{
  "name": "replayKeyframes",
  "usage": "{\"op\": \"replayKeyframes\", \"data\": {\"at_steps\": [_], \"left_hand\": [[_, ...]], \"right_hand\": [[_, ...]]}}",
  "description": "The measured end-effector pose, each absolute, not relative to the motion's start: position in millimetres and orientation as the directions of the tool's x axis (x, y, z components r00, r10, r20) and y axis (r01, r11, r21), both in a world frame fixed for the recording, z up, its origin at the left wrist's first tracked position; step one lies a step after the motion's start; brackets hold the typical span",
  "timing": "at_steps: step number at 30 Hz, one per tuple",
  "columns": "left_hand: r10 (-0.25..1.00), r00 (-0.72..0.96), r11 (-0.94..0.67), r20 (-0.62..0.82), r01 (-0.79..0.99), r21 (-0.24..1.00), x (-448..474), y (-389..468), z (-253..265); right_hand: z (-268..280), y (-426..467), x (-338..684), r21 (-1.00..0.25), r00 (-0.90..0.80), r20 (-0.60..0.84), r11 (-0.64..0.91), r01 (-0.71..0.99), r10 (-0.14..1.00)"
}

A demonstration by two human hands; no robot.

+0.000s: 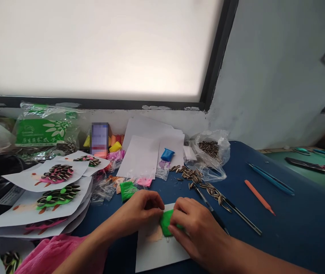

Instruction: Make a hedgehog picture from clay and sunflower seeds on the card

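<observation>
A white sheet of paper [162, 255] lies on the dark blue table in front of me. On it are a flat peach clay patch [154, 234] and a piece of green modelling clay [166, 223], with small drawn lines just below the green. My left hand [144, 208] is curled, its thumb and fingertips pinched at the clay's upper left edge. My right hand [192, 224] has bent fingers closed on the clay's right side, hiding part of it. The exact contact under the fingertips is partly hidden.
Left lie stacked sheets with sunflower-seed hedgehogs [58, 173] and pink cloth [56, 255]. Ahead are a green clay packet [127, 190], blank paper [139, 156], a blue packet [167, 154] and loose seeds [189, 174]. Pens [244, 217] and an orange tool [259, 196] lie right.
</observation>
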State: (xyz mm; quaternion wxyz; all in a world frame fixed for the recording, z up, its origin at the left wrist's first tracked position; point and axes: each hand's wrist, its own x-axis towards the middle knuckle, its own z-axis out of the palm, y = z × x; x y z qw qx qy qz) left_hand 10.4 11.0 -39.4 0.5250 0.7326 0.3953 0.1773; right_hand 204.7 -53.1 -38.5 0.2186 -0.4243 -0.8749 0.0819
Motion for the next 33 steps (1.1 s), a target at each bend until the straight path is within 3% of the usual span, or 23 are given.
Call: {"op": "replayKeyframes", "data": {"at_steps": [5,11,33], "left_hand": [[0.777,0.611,-0.148,-0.153,0.414,0.898,11,11,-40],[0.771,0.619,-0.146,-0.153,0.405,0.903,9,12,-42],[0.785,0.594,-0.147,-0.174,0.453,0.88,11,11,-40]], "right_hand": [[-32,-39,192,-0.406,-0.503,0.172,0.526,0.747,0.847],[-24,-32,186,-0.394,-0.495,0.045,0.471,0.789,0.868],[-27,-30,192,-0.528,-0.43,0.001,0.366,0.766,0.903]]}}
